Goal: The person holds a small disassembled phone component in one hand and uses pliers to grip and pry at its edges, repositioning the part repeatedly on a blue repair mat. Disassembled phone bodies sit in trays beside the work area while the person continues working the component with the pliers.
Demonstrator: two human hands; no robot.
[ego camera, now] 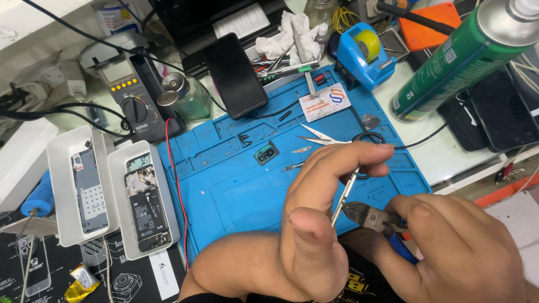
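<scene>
Up close at a phone repair bench, a blue work mat point(236, 191) covers the middle of the table, with a person's two bare hands raised over its near edge. Well to the right, a green spray can point(455, 59) lies tilted across the pale tabletop, and a black phone point(234, 76) rests face up at the mat's far edge. Left of the mat, two white trays point(59, 185) sit side by side, each holding an opened phone body point(147, 210). Behind them stands a dark multimeter point(132, 98) beside a small glass bottle with a metal top point(185, 95). A blue tape dispenser point(365, 53) with a yellow roll stands at the mat's far right corner, next to crumpled white tissue point(289, 33).

The left hand point(314, 224) is curled, thumb toward the camera, its fingers pinching a thin metal rod point(343, 196) that slants upward between them. The right hand point(449, 252) is closed around the blue handles of a pair of cutters point(370, 217), whose dark jaws meet the rod near its lower part; whether they actually bite it cannot be told.

On the mat beyond the hands lie scissors with black loops point(337, 137), a white card point(324, 102), a small camera module point(266, 153) and a few scattered black screws point(244, 139).
</scene>
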